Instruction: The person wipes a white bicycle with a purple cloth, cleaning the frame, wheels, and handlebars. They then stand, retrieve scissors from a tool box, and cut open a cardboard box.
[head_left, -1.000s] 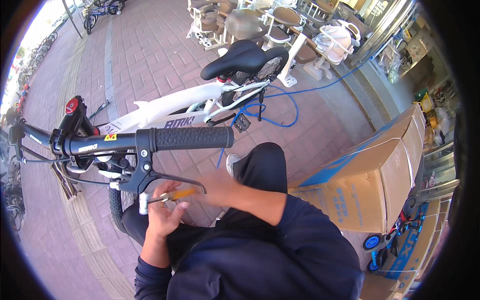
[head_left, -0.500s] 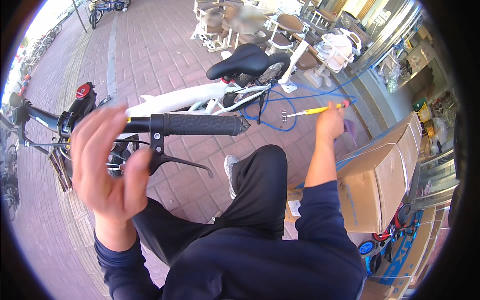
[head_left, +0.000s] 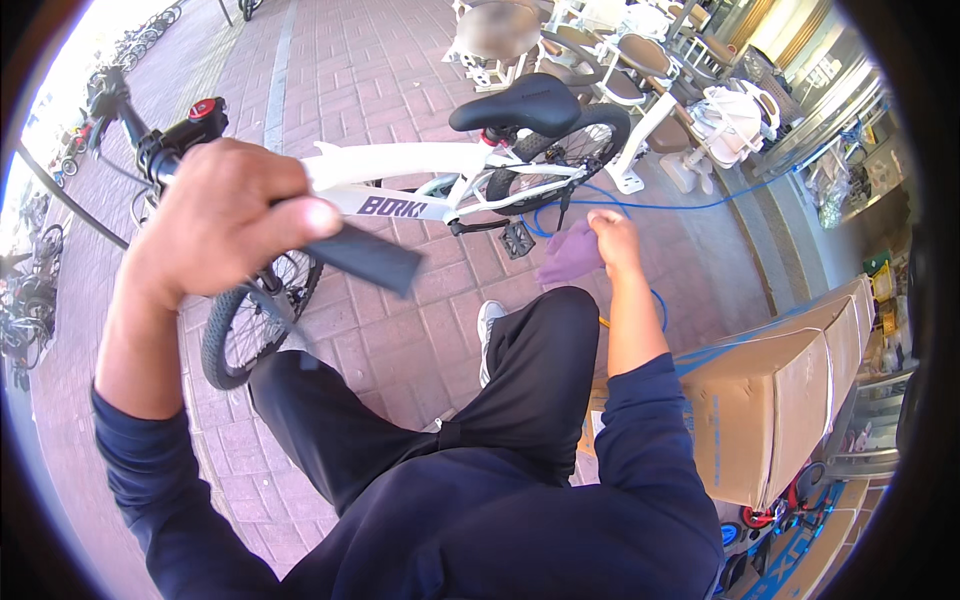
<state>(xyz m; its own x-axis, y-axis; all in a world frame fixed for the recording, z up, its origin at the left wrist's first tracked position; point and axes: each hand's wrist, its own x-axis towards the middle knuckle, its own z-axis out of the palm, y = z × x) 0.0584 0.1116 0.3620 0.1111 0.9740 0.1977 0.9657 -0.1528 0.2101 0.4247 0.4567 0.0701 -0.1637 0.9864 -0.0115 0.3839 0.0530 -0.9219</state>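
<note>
My left hand (head_left: 225, 215) is closed around the handlebar of a white bicycle (head_left: 400, 165). Past my thumb sticks out the black rubber grip (head_left: 375, 258), slightly blurred. My fingers hide part of the bar and the brake lever's mount. My right hand (head_left: 613, 240) pinches a purple cloth (head_left: 570, 255), which hangs in front of the bike's rear half near the pedal (head_left: 516, 240). The bike has a black saddle (head_left: 515, 105) and stands across in front of me. Its front wheel (head_left: 250, 330) is turned toward me.
A blue hose (head_left: 700, 204) runs over the brick paving to the right. Beside my right arm stands a large cardboard box (head_left: 760, 400). Child seats with brown pads (head_left: 645, 55) stand at the back, next to a step (head_left: 745, 230). Parked bicycles (head_left: 45, 270) line the far left.
My left hand has gone from open beside the bar to closed on it, and the handlebar has turned. The yellow tool has left my right hand, which now shows only the purple cloth.
</note>
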